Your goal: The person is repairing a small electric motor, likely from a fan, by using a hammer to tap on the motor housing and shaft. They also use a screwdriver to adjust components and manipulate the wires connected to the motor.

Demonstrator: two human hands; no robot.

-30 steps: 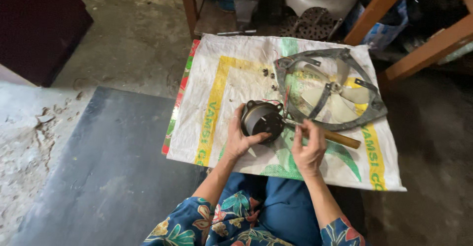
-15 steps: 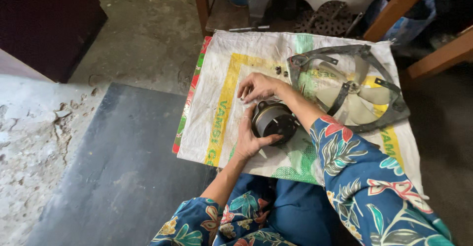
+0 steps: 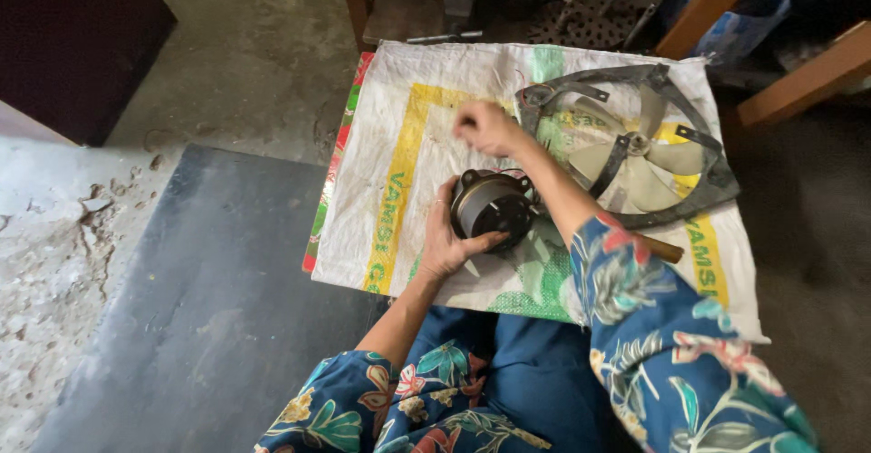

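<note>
Woven sack (image 3: 399, 99): round blk motor (image 3: 493, 206), L hand (image 3: 446, 244) cupping.

A white woven sack (image 3: 426, 99) is lying flat as a work mat, showing yellow and green printed bands (red-green striped along its left edge) and faded lettering.

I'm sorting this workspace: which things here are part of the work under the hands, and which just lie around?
In hand:
- small dark motor, gripped by the left hand
- right hand, closed as a fist over the woven sack, holding what I cannot tell
- fan frame with blades
- wooden handle by the sleeve

Lying about:
- wooden chair legs
- dark slab
- perforated metal piece
</note>
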